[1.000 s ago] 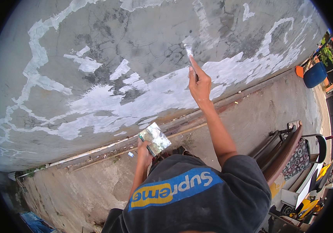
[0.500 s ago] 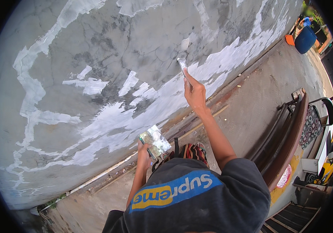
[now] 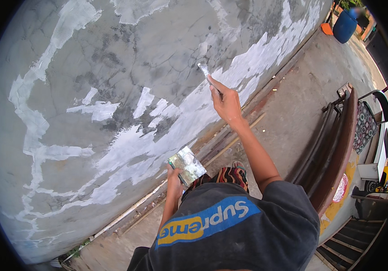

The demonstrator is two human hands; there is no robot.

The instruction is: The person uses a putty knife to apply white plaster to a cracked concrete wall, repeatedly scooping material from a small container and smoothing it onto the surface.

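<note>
A putty knife is gripped in my right hand, its blade at the cracked grey wall. Just beyond the blade is a small, thin white patch on the wall. My left hand is closed on the edge of a flat square metal plate, held near my waist. Whitish paste is smeared over the plate. White filler covers a broad ragged band along the wall's lower part, and narrower strips follow the cracks on the left.
A pipe runs along the foot of the wall over the concrete floor. To my right stands a long brown bench, with a patterned chair behind it. A blue barrel is at the far right.
My view has shifted, so the wall and barrel appear further left and higher. The white patch beyond the blade looks fainter and more smeared. Both hands keep their hold.
</note>
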